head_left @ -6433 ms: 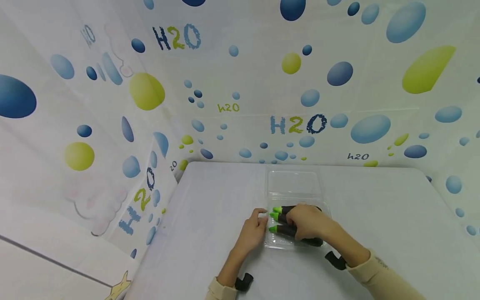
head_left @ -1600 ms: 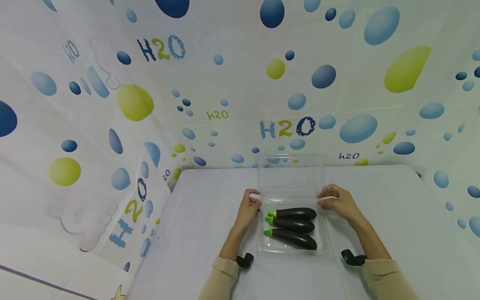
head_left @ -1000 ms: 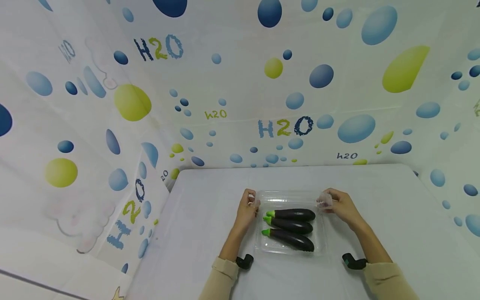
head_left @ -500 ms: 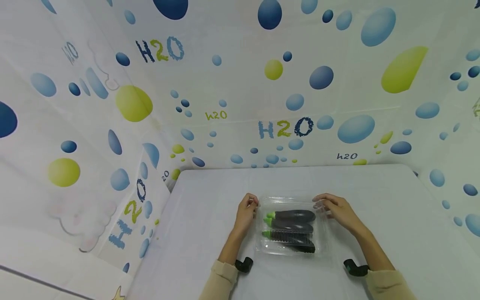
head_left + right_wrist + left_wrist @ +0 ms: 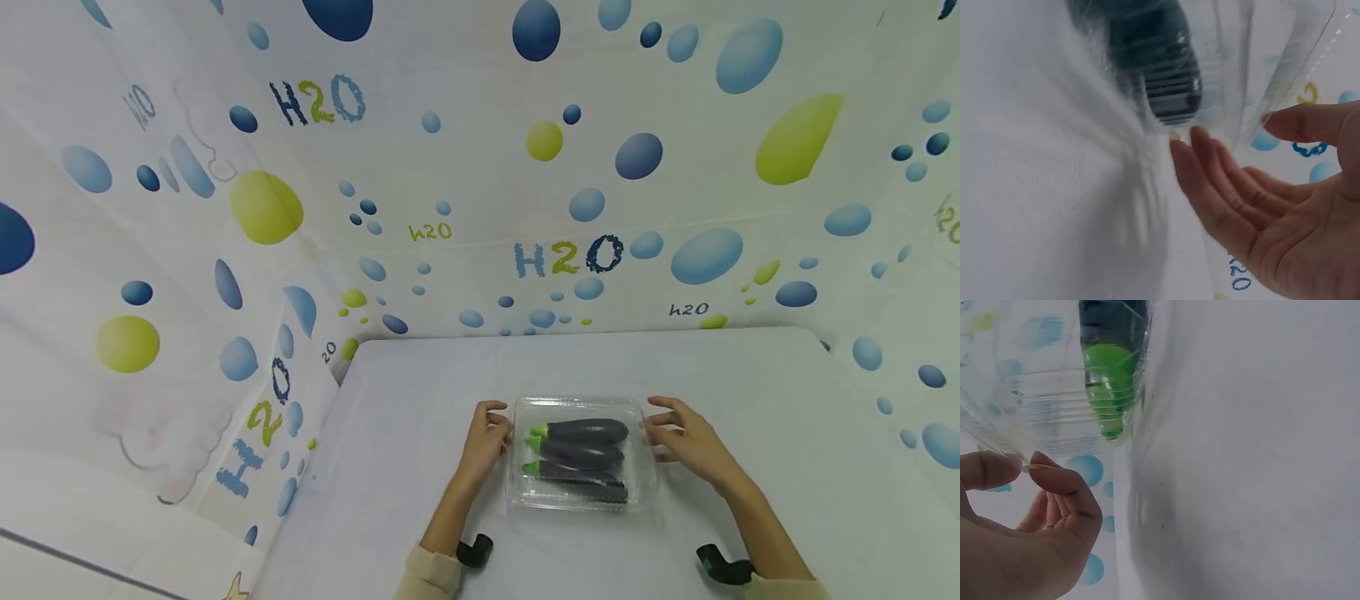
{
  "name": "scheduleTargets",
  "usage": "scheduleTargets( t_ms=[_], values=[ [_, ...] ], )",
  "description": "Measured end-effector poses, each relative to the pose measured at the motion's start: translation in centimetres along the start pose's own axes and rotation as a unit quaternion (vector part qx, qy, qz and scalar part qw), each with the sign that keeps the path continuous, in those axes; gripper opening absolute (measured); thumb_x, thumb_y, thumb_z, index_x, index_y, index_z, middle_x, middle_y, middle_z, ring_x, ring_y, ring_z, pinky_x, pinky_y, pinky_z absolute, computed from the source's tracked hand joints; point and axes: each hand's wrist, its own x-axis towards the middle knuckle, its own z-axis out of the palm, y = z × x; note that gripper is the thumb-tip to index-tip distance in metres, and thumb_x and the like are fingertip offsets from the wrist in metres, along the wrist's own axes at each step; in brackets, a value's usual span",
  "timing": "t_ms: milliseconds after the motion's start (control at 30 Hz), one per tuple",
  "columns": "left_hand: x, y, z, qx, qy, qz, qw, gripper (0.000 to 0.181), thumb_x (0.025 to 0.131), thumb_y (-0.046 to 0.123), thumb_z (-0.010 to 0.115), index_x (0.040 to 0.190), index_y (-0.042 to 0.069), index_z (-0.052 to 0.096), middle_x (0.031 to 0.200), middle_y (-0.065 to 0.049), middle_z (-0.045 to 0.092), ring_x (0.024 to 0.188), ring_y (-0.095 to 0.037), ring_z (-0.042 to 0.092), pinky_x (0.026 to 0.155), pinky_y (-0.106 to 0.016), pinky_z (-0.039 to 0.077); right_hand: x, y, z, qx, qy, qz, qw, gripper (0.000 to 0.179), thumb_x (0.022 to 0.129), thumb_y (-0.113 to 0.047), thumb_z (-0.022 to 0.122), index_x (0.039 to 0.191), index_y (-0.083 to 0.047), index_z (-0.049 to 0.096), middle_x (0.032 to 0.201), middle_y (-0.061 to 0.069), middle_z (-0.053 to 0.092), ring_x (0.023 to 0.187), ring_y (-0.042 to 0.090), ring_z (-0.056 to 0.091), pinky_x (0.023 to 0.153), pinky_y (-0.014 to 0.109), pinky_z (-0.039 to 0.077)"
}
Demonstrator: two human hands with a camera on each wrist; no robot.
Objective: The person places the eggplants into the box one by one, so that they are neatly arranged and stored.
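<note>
A clear plastic clamshell container lies on the table with its lid folded over the base. Under the lid three dark eggplants lie side by side, green stem ends to the left. Ribbing in the plastic blurs the nearest one. At the container's left side, my left hand pinches the rim between thumb and index finger, as the left wrist view shows. My right hand is by the right side, its fingers spread and lightly bent. In the right wrist view the fingertips are right at the container's edge.
A white cloth covers the table. Behind it and on the left hangs a white curtain printed with blue and green drops. A black wrist device sits on each forearm, one near the left cuff, one near the right.
Earlier the right hand was on the eggplants and the lid stood back. Both hands then brought the lid forward and down over them. The right hand has since loosened and moved outward.
</note>
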Motion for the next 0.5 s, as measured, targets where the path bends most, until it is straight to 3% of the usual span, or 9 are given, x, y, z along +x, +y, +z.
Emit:
scheduleTargets(
  t_ms=[133, 300, 500],
  values=[
    [-1.7, 0.2, -0.4, 0.019, -0.003, -0.003, 0.9998, 0.045, 0.095, 0.011, 0.061, 0.137, 0.001, 0.049, 0.106, -0.011, 0.057, 0.078, -0.016, 0.06, 0.065, -0.028, 0.048, -1.7, -0.4, 0.0, 0.025, -0.028, 0.04, 0.9985, 0.064, 0.106, -0.021, 0.063, 0.157, 0.001, 0.032, 0.136, 0.032, 0.056, 0.111, 0.039, 0.069, 0.077, 0.04, 0.061],
    [-3.9, 0.2, -0.9, 0.038, -0.018, -0.002, 0.9991, 0.043, 0.098, 0.014, 0.062, 0.138, 0.001, 0.049, 0.107, -0.011, 0.057, 0.082, -0.019, 0.061, 0.065, -0.03, 0.049, -3.3, -0.8, 0.1, 0.047, -0.044, 0.056, 0.9963, 0.064, 0.105, -0.022, 0.064, 0.156, 0.003, 0.033, 0.132, 0.03, 0.058, 0.107, 0.037, 0.07, 0.074, 0.041, 0.062],
    [-6.3, 0.1, -0.9, 0.029, -0.035, -0.017, 0.9988, 0.042, 0.1, 0.015, 0.06, 0.138, 0.0, 0.049, 0.109, -0.01, 0.057, 0.082, -0.018, 0.059, 0.065, -0.029, 0.049, -5.1, -1.0, 0.3, 0.073, -0.046, 0.079, 0.9931, 0.067, 0.104, -0.022, 0.066, 0.157, 0.001, 0.032, 0.121, 0.023, 0.065, 0.1, 0.03, 0.072, 0.072, 0.043, 0.062]
  ],
)
